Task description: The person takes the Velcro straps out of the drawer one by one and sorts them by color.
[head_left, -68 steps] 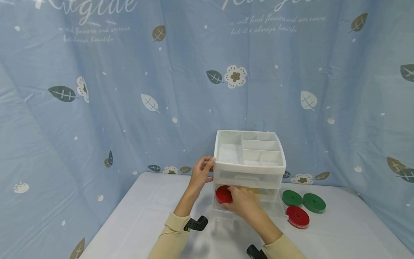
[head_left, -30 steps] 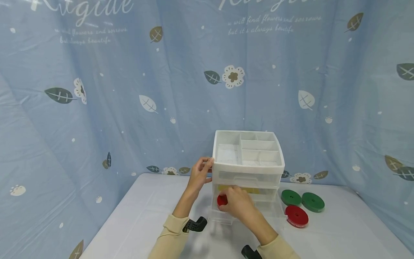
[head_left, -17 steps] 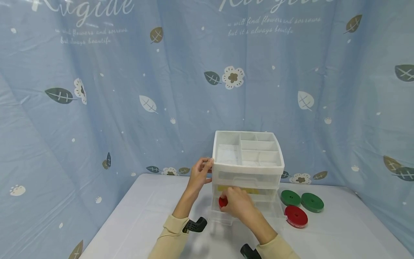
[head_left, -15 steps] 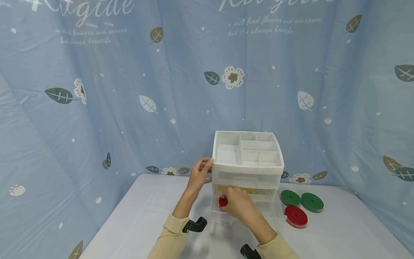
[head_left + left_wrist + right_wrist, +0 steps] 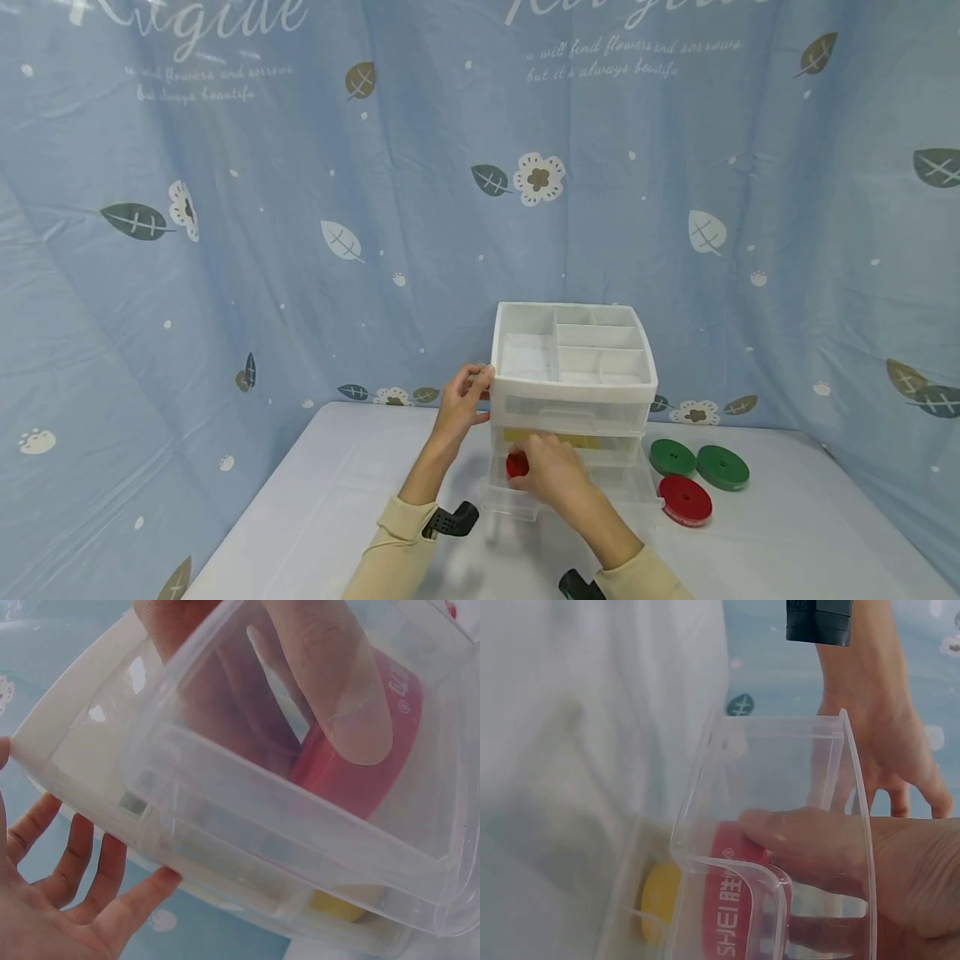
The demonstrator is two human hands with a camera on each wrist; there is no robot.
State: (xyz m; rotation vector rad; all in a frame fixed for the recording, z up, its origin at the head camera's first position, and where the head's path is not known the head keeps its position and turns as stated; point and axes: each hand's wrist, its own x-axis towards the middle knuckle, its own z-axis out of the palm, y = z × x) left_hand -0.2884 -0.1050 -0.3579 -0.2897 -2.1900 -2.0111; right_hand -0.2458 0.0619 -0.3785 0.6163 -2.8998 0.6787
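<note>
My right hand reaches into the pulled-out clear lower drawer of a white drawer unit. Thumb and fingers pinch a red spool. White lettering runs along the red spool's rim in the right wrist view, where the spool stands on edge behind the drawer's clear wall. My left hand rests against the unit's left side, its fingers spread and fairly straight along the white frame. Inside the unit, behind the clear plastic, a yellow object shows partly.
Two green spools and another red spool lie on the white table right of the unit. The unit's top tray has several compartments. A patterned blue curtain hangs behind the table.
My right hand has lowered the red spool into the drawer and tilted it, uncovering more yellow behind. Over the last half second it barely moves. The left hand stays on the unit's side.
</note>
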